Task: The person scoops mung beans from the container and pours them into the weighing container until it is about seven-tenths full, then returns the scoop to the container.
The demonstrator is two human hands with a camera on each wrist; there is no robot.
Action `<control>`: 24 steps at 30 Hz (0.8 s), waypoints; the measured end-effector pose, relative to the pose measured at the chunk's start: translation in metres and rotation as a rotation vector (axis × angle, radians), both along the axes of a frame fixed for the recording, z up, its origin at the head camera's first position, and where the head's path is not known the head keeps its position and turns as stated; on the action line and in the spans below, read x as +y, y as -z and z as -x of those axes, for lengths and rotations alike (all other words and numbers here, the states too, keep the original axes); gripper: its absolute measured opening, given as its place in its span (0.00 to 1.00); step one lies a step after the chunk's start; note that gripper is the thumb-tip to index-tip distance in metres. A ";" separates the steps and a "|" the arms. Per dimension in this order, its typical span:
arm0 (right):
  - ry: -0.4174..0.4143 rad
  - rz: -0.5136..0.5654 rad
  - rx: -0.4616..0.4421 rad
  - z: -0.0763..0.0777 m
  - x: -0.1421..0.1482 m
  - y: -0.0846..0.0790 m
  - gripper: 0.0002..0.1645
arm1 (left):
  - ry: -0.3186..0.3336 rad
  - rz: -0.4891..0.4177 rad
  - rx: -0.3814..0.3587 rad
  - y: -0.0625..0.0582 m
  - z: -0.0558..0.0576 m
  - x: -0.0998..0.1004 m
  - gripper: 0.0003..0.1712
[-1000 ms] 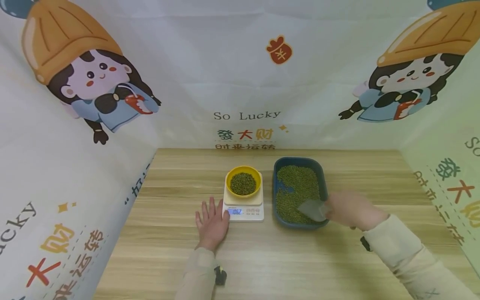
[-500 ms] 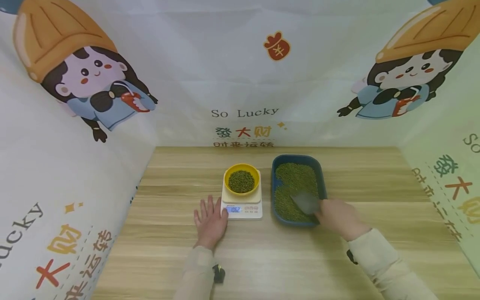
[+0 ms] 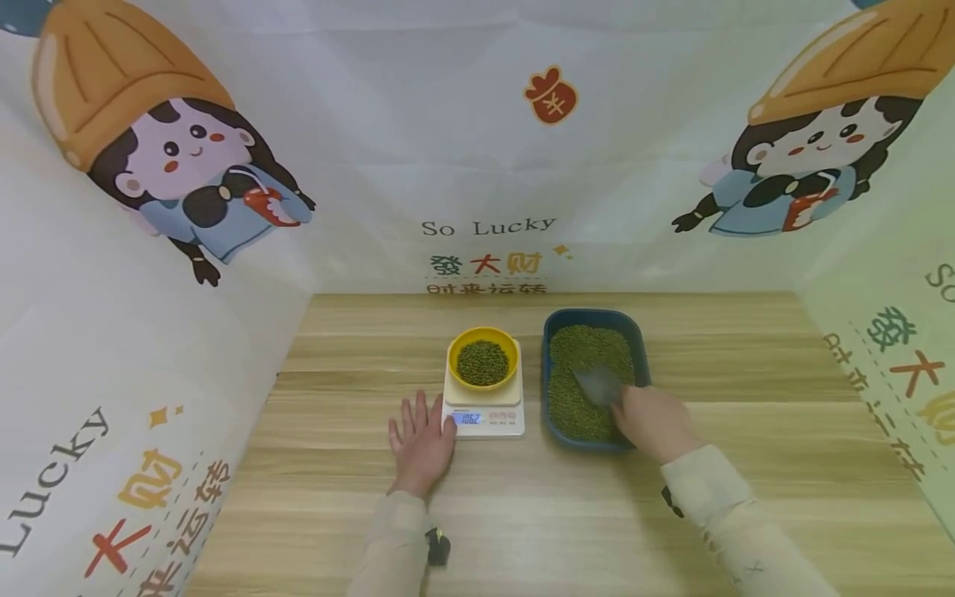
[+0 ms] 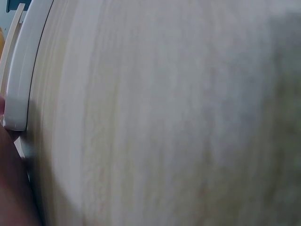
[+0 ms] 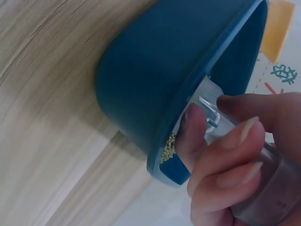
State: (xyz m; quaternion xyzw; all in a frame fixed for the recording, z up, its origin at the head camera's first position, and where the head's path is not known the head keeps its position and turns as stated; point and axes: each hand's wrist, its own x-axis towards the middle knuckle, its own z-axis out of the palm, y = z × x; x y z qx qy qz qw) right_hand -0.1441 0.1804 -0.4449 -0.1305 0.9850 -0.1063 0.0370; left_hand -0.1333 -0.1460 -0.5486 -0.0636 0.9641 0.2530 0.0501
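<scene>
My right hand (image 3: 656, 421) grips the handle of a clear plastic scoop (image 3: 599, 385), its blade over the green beans (image 3: 585, 414) in a blue tub (image 3: 550, 423). The right wrist view shows curled fingers around the scoop handle (image 5: 268, 188) at the tub's rim. My left hand (image 3: 424, 446) lies with straight fingers on the table, its thumb touching the left edge of a white kitchen scale (image 3: 485, 421). On the scale stands a yellow bowl (image 3: 516, 352) holding green beans (image 3: 482, 363). The display appears to read 106.2.
A light wooden table (image 3: 336, 497) carries everything. Printed white cloth walls (image 3: 358, 166) close off its back and both sides. The tub stands a short gap to the right of the scale.
My right hand has moved left and away from me, taking the scoop blade further over the beans in the tub. The left hand has stayed beside the scale.
</scene>
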 end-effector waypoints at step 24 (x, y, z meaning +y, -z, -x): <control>0.101 0.020 0.109 0.027 -0.019 0.027 0.23 | -0.005 0.001 -0.002 -0.003 -0.001 0.001 0.32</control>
